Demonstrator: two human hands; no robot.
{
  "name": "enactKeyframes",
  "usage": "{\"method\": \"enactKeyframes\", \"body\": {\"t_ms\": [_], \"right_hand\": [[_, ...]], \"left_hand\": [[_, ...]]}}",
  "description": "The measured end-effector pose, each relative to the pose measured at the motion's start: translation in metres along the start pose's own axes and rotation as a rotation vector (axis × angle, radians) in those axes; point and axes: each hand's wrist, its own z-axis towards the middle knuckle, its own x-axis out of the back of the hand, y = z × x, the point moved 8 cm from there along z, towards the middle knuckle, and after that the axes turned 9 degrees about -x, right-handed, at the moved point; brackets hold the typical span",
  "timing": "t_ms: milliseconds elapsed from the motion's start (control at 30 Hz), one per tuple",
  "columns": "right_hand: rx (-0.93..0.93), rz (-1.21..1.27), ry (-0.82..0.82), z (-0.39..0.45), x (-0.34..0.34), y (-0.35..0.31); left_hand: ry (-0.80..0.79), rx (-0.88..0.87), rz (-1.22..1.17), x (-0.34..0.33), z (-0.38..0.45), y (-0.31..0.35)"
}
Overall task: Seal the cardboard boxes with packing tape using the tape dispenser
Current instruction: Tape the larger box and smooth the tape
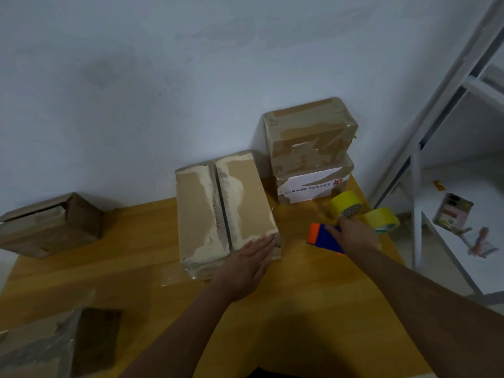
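Note:
A long cardboard box (218,208) lies in the middle of the wooden table (136,255), its two top flaps meeting at a centre seam with old tape marks. My left hand (245,266) rests flat on the box's near right corner, fingers straight. To the right, my right hand (351,236) lies over the blue and orange tape dispenser (320,236) on the table; the hand hides how its fingers sit on the handle. Two yellow tape rolls (345,204) (381,219) sit just beyond that hand.
Two taped boxes (311,137) are stacked against the wall behind the rolls. Another box (49,225) sits at the table's left, and a plastic-wrapped box (54,345) at the near left corner. A white metal shelf frame (425,148) stands at the right.

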Motion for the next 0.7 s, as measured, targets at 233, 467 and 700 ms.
{"method": "enactKeyframes", "body": {"t_ms": [233, 467, 700], "right_hand": [[0.028, 0.041, 0.156, -0.04, -0.017, 0.012], [-0.065, -0.018, -0.09, -0.083, -0.094, 0.03], [-0.122, 0.887, -0.05, -0.084, -0.07, -0.009]], "left_hand": [[0.007, -0.003, 0.019, -0.005, 0.002, -0.013], [-0.006, -0.019, -0.029, -0.004, 0.008, -0.011], [-0.012, -0.003, -0.06, 0.006, 0.009, -0.006]]}}
